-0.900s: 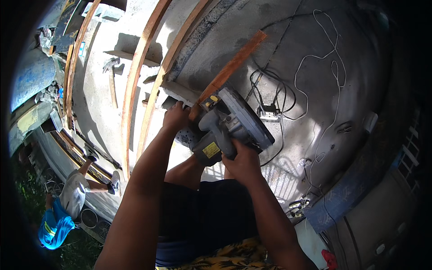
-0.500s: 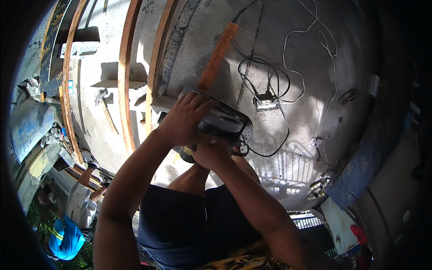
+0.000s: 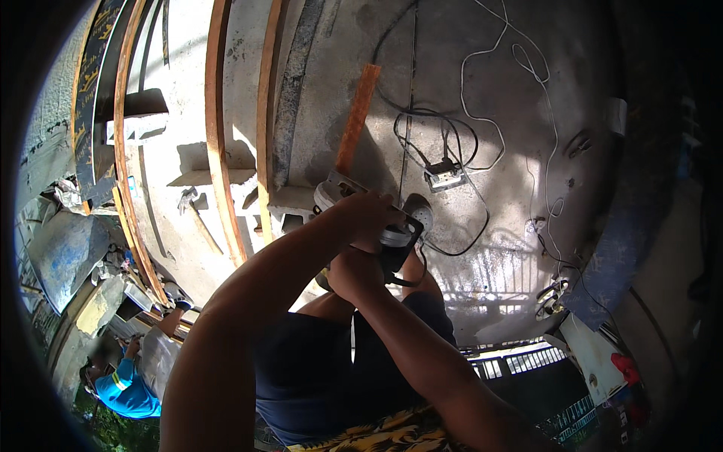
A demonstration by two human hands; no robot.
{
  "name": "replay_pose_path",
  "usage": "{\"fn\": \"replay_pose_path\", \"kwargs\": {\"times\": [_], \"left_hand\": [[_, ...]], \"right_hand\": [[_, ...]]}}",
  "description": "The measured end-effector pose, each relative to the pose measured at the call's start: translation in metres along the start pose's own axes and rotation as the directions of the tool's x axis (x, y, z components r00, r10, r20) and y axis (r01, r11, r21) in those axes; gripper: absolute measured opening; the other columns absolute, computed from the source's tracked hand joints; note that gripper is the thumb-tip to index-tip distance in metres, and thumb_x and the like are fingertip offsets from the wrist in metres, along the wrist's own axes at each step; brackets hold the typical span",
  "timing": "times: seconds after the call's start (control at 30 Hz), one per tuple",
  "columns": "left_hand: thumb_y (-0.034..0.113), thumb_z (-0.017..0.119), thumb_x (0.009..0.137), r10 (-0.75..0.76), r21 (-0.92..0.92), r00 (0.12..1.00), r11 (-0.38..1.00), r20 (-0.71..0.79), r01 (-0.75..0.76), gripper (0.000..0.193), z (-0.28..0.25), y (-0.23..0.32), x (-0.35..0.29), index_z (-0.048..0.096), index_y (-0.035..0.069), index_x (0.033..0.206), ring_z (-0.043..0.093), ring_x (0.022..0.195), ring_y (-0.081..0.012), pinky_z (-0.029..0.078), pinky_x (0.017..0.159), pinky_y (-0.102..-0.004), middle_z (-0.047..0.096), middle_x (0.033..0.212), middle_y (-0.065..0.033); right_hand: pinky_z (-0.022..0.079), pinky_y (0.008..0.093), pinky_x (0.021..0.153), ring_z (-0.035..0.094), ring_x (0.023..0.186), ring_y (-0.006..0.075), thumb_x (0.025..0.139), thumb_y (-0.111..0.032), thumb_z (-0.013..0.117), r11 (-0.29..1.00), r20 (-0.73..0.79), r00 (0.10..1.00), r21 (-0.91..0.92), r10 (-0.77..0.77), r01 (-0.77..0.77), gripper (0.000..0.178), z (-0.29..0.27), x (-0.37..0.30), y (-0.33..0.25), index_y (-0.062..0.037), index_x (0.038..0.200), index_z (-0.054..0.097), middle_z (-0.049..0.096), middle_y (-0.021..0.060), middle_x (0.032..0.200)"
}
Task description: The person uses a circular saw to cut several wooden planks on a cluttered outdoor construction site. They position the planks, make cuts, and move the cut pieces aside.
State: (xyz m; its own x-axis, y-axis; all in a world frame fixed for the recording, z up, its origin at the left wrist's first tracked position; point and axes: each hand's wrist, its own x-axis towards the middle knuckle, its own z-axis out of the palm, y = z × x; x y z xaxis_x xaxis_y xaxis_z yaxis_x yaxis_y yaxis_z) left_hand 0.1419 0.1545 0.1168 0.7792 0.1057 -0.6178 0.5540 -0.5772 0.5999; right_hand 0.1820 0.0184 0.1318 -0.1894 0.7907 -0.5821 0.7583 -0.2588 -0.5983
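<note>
Power saw point(image 3: 398, 239): right hand point(image 3: 357, 274) clamping it, left hand point(image 3: 369, 215) covering it just beyond, grip unclear; both seemingly steadying its weight.

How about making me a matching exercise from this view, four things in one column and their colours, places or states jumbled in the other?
Things:
1. Circular saw
2. Hammer
3. Outlet block
4. Co-worker's shirt

Descriptions:
A. Lying between long wooden strips
B. Bright blue
C. Touched by the left hand and right hand
D. White, with black plugs

Pairs: 1-C, 2-A, 3-D, 4-B
</note>
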Motion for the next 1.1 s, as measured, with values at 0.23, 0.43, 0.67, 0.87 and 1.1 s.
{"fn": "replay_pose_path", "kwargs": {"times": [0.23,0.43,0.67,0.87,1.1], "left_hand": [[0.062,0.081,0.072,0.062,0.188,0.995,0.981,-0.073,-0.047,0.078,-0.005,-0.024,-0.011,0.066,0.023,0.137,0.060,0.123,-0.0297,0.045,0.107,-0.0490,0.066,0.130,-0.0085],[0.055,0.084,0.072,-0.012,0.160,1.000,0.987,-0.025,0.016,0.084,-0.026,-0.055,-0.059,0.059,0.023,0.145,0.062,0.117,-0.0319,0.051,0.101,-0.0483,0.063,0.132,-0.0081],[0.036,0.086,0.080,-0.102,0.336,0.989,0.940,0.104,0.062,0.087,-0.018,-0.076,-0.070,0.044,0.033,0.157,0.068,0.115,-0.0320,0.059,0.098,-0.0447,0.061,0.137,-0.0089],[0.015,0.081,0.082,-0.029,0.213,0.960,0.973,-0.278,0.091,0.067,0.038,-0.093,-0.077,0.055,0.022,0.144,0.074,0.099,-0.0310,0.065,0.079,-0.0396,0.067,0.121,-0.0079],[0.009,0.078,0.079,-0.120,0.086,0.898,0.981,-0.424,0.172,0.064,0.053,-0.093,-0.071,0.057,0.020,0.139,0.073,0.102,-0.0325,0.063,0.081,-0.0429,0.068,0.119,-0.0080]], "right_hand": [[0.062,0.0470,0.078,0.077,0.088,0.0318,0.086,-0.010,0.070,0.997,0.043,0.996,0.013,0.081,-0.082,0.027,0.001,0.006,-0.002,0.0021,0.110,0.069,0.075,0.0212,0.092],[0.064,0.0426,0.068,0.078,0.077,0.0288,0.090,-0.009,0.064,0.987,0.103,0.988,0.097,0.116,-0.126,0.017,-0.002,0.008,-0.017,0.0004,0.104,0.068,0.075,0.0150,0.081],[0.062,0.0371,0.058,0.077,0.068,0.0267,0.084,-0.011,0.069,0.999,-0.066,0.997,0.024,0.047,-0.046,0.005,0.007,0.010,-0.016,-0.0058,0.084,0.071,0.073,0.0120,0.071],[0.060,0.0379,0.055,0.075,0.061,0.0250,0.082,-0.011,0.070,0.999,-0.091,0.995,0.039,0.034,-0.030,0.005,0.008,0.014,-0.013,-0.0072,0.079,0.072,0.071,0.0101,0.065],[0.060,0.0383,0.056,0.075,0.064,0.0250,0.080,-0.013,0.073,1.000,-0.092,0.996,0.012,0.003,-0.002,0.005,0.012,0.028,-0.010,-0.0076,0.080,0.073,0.073,0.0109,0.070]]}}
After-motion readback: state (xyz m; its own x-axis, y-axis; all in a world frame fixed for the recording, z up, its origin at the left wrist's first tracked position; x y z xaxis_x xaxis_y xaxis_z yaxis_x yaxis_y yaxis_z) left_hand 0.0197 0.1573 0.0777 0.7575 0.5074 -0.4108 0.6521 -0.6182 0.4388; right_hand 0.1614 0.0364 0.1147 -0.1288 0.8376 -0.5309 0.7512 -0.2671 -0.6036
